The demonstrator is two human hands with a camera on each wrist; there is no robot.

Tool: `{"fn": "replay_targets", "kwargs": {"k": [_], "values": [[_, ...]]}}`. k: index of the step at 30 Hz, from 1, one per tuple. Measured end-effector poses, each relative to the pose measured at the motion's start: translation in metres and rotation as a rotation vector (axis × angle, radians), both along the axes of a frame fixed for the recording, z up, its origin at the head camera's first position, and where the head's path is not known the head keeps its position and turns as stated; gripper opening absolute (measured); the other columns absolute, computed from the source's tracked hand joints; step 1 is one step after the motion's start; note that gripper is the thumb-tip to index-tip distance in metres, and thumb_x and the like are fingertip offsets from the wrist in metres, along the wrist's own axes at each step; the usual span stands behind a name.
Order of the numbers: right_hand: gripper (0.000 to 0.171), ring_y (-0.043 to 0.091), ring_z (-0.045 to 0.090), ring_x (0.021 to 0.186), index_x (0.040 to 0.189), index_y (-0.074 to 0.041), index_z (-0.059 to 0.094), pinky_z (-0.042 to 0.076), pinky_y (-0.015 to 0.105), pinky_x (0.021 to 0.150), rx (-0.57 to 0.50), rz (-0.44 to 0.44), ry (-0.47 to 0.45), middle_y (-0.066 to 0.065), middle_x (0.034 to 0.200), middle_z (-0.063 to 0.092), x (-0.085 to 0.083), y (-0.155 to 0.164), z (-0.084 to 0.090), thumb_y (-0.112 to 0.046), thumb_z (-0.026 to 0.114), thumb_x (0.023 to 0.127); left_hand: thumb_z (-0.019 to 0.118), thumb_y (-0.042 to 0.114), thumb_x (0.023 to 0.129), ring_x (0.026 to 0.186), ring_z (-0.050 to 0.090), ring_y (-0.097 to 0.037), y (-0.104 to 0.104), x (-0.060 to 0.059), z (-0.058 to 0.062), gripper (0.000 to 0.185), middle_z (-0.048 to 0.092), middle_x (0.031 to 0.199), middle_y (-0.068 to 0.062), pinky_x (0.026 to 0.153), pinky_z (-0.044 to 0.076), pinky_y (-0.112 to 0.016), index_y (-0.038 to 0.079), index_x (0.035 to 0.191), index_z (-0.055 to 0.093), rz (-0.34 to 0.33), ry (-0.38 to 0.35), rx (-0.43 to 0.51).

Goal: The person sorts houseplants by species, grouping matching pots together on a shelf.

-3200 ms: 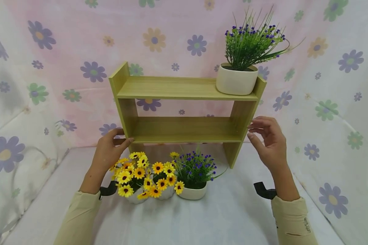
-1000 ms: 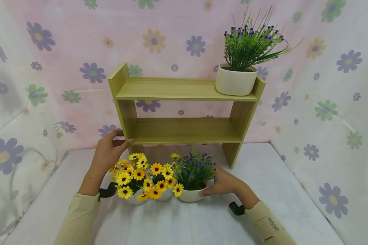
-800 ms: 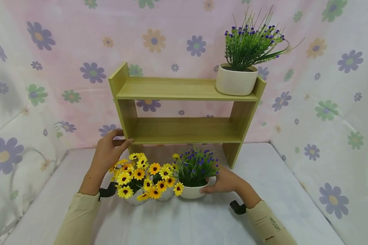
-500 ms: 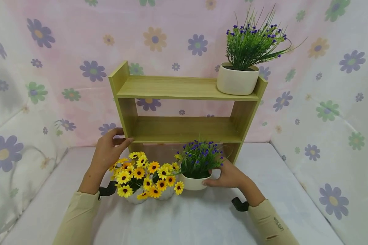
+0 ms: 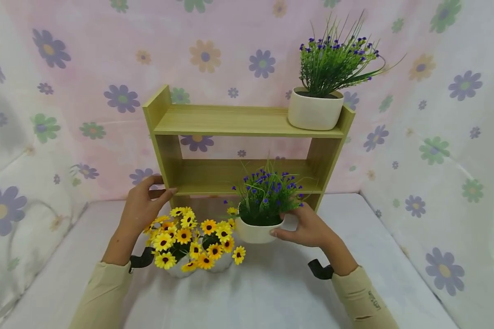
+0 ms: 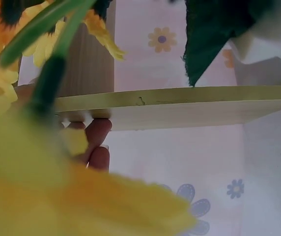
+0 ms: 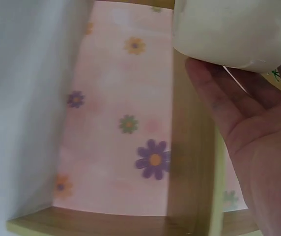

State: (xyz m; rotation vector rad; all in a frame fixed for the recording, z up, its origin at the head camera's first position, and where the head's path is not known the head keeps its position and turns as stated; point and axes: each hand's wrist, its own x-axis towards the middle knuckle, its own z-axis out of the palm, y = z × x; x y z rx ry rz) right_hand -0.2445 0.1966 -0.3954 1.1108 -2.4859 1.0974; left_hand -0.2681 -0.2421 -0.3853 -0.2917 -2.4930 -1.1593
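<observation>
My right hand (image 5: 306, 227) grips the right side of a white oval pot of purple-flowered artificial grass (image 5: 258, 232). That pot is raised off the table, in front of the shelf's middle board. In the right wrist view, fingers reach under and around the white pot (image 7: 234, 29). My left hand (image 5: 142, 205) holds the left side panel of a two-tier wooden shelf (image 5: 226, 119), thumb on the front edge. Fingertips (image 6: 98, 130) show beneath a shelf board in the left wrist view, partly hidden by blurred yellow petals.
A matching purple-flowered potted plant (image 5: 316, 109) stands at the right end of the top board. Two pots of yellow daisy-like flowers (image 5: 184, 236) (image 5: 215, 251) sit on the white-covered table (image 5: 247, 297), left of the lifted pot. Flower-patterned cloth (image 5: 238, 36) hangs behind.
My right hand left the shelf's right side, took hold of the purple-flowered plant's pot and lifted it from the table toward the shelf. My left hand has stayed on the shelf's left side.
</observation>
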Motion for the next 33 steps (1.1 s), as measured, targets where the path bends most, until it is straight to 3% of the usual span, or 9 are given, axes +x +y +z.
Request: {"fn": "replay_targets", "kwargs": {"k": [6, 11, 14, 19, 26, 33], "values": [[0.053, 0.018, 0.056, 0.088, 0.129, -0.017, 0.06, 0.055, 0.033, 0.064, -0.036, -0.019, 0.037, -0.002, 0.1, 0.059, 0.002, -0.006, 0.021, -0.024, 0.088, 0.085, 0.07, 0.038, 0.104, 0.113, 0.072, -0.047, 0.001, 0.0, 0.0, 0.054, 0.065, 0.135, -0.025, 0.093, 0.06, -0.061, 0.001, 0.142, 0.059, -0.001, -0.003, 0.004], [0.054, 0.019, 0.054, 0.089, 0.129, -0.014, 0.059, 0.051, 0.04, 0.072, -0.101, 0.02, 0.103, 0.0, 0.099, 0.058, 0.0, -0.013, 0.041, -0.018, 0.088, 0.084, 0.07, 0.035, 0.104, 0.115, 0.072, -0.047, 0.002, 0.001, -0.001, 0.053, 0.065, 0.136, -0.024, 0.093, 0.06, -0.06, 0.001, 0.143, 0.059, -0.002, -0.015, 0.017], [0.055, 0.019, 0.054, 0.088, 0.13, -0.012, 0.058, 0.05, 0.041, 0.075, -0.124, 0.046, 0.167, -0.001, 0.098, 0.059, -0.002, -0.016, 0.056, -0.027, 0.088, 0.087, 0.071, 0.034, 0.104, 0.115, 0.072, -0.047, 0.003, 0.003, 0.0, 0.052, 0.065, 0.136, -0.024, 0.093, 0.059, -0.06, 0.001, 0.143, 0.059, -0.005, -0.015, 0.023], [0.069, 0.02, 0.056, 0.093, 0.14, -0.007, 0.053, 0.052, 0.035, 0.078, -0.15, 0.104, 0.235, 0.004, 0.11, 0.061, -0.006, -0.024, 0.086, -0.047, 0.082, 0.092, 0.071, 0.033, 0.104, 0.114, 0.072, -0.047, 0.003, 0.003, 0.0, 0.051, 0.065, 0.135, -0.025, 0.093, 0.059, -0.06, 0.0, 0.142, 0.059, -0.02, -0.005, 0.027], [0.083, 0.021, 0.055, 0.107, 0.15, -0.004, 0.047, 0.055, 0.031, 0.089, -0.176, 0.141, 0.229, 0.008, 0.131, 0.059, -0.004, -0.039, 0.129, -0.007, 0.091, 0.08, 0.07, 0.033, 0.105, 0.113, 0.073, -0.047, 0.003, 0.004, 0.0, 0.051, 0.065, 0.134, -0.025, 0.092, 0.06, -0.061, -0.001, 0.141, 0.059, -0.017, -0.002, 0.023], [0.066, 0.022, 0.054, 0.098, 0.134, 0.001, 0.052, 0.05, 0.034, 0.082, -0.226, 0.191, 0.286, 0.009, 0.111, 0.055, -0.008, -0.054, 0.163, -0.003, 0.089, 0.08, 0.071, 0.031, 0.105, 0.114, 0.072, -0.048, 0.002, 0.004, 0.002, 0.05, 0.065, 0.136, -0.026, 0.093, 0.059, -0.062, -0.002, 0.14, 0.06, -0.017, 0.011, 0.023]]}}
